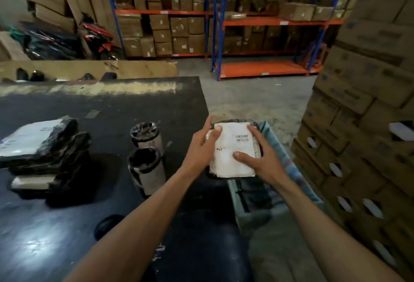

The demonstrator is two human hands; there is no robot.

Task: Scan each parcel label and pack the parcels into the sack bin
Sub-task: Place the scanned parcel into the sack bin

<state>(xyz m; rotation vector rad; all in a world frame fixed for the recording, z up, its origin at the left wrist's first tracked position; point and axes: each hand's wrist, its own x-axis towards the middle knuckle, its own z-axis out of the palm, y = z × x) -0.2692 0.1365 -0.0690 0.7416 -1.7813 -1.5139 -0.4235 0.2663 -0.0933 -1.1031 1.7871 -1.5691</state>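
Both hands, left hand [201,145] and right hand [259,158], clasp the flat black-wrapped, white-labelled parcel [233,149] directly above the blue-green woven sack bin [289,169], label up.

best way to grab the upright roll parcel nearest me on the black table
Take the nearer cylinder parcel round its pale middle, coming from the right, the open side. It stands upright; its crinkled black-wrapped top gives a poor hold, and a second roll stands close behind it. Both hands are busy holding the flat labelled parcel.

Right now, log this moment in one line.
hands: both grip parcel | left hand | right hand | label up | parcel over sack bin | stack on table
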